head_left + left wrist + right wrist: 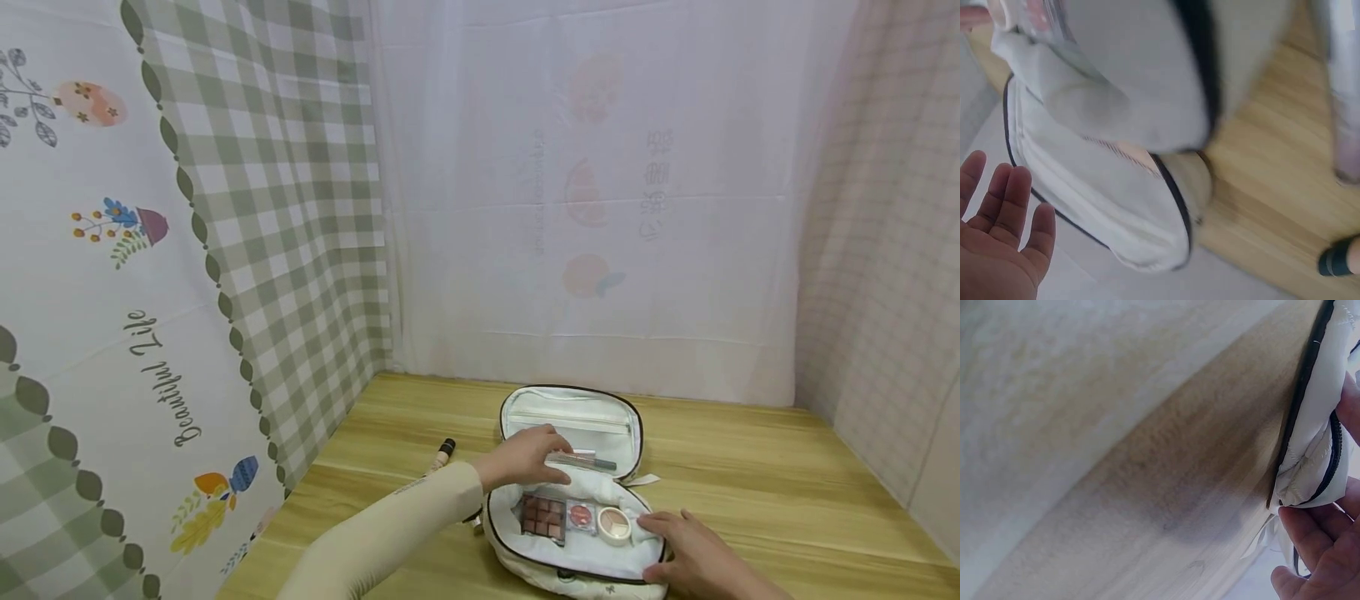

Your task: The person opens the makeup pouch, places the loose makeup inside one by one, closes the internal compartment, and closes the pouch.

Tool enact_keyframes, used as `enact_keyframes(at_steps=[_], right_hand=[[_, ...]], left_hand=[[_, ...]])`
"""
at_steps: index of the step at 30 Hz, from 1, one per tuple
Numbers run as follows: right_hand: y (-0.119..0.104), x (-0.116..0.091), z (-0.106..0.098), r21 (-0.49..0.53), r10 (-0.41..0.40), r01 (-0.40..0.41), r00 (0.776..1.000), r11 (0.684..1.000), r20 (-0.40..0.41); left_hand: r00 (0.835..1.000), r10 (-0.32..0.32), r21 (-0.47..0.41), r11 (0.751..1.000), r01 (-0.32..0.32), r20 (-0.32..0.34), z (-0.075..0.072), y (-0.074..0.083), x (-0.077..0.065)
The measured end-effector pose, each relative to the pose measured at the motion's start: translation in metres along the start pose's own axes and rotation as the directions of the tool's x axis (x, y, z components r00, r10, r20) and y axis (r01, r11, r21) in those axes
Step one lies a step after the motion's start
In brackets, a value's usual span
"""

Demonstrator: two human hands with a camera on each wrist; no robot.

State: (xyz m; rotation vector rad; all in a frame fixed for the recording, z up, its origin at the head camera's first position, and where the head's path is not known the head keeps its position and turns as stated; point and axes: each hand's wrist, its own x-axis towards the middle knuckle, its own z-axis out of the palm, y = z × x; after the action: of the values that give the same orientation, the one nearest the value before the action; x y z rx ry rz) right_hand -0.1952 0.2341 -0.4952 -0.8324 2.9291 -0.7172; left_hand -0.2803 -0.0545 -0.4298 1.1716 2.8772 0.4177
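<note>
A white cosmetic bag (525, 546) with dark zipper edging stands unzipped, its lid (570, 412) tipped back. In the bag lie a brown eyeshadow palette (543, 517), a small red blush compact (581, 517) and a round cream compact with three sections (614, 525). Over the bag's back left my left hand (525, 457) hovers, fingers spread; the left wrist view shows the palm with fingers extended. Just beyond its fingertips, slim pencil-like items (592, 461) lie against the lid. My right hand (697, 554) grips the bag's right rim, thumb toward the front.
On the wooden table (757, 467), left of the bag, lies a beige tube with a black cap (447, 447), partly behind the left sleeve (397, 525). A clear slender tube (1344, 94) shows in the left wrist view. Curtains (300, 208) enclose the table.
</note>
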Motion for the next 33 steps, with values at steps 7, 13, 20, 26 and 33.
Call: enact_keyframes(at_steps=[7, 13, 20, 26, 33], right_hand=[[0.001, -0.002, 0.001, -0.033, -0.045, 0.044, 0.999, 0.999, -0.029], [0.001, -0.001, 0.001, -0.048, -0.058, 0.057, 0.998, 0.997, -0.031], [0.0, -0.001, 0.001, -0.037, -0.041, 0.041, 0.999, 0.998, -0.019], [0.0, 0.001, 0.001, -0.026, -0.012, 0.012, 1.0, 1.0, -0.003], [0.0, -0.001, 0.001, -0.034, -0.029, 0.028, 0.999, 0.999, -0.026]], left_hand=[[0.996, -0.058, -0.138, 0.989, 0.048, -0.066, -0.018, -0.041, -0.028], [0.991, -0.083, -0.26, 0.964, 0.054, -0.105, -0.018, -0.072, -0.053], [0.986, -0.123, -0.337, 0.938, 0.078, -0.114, -0.011, -0.098, -0.083], [0.984, -0.146, -0.34, 0.935, 0.103, -0.103, -0.011, -0.108, -0.106], [0.985, -0.169, -0.296, 0.944, 0.147, -0.048, -0.007, -0.111, -0.122]])
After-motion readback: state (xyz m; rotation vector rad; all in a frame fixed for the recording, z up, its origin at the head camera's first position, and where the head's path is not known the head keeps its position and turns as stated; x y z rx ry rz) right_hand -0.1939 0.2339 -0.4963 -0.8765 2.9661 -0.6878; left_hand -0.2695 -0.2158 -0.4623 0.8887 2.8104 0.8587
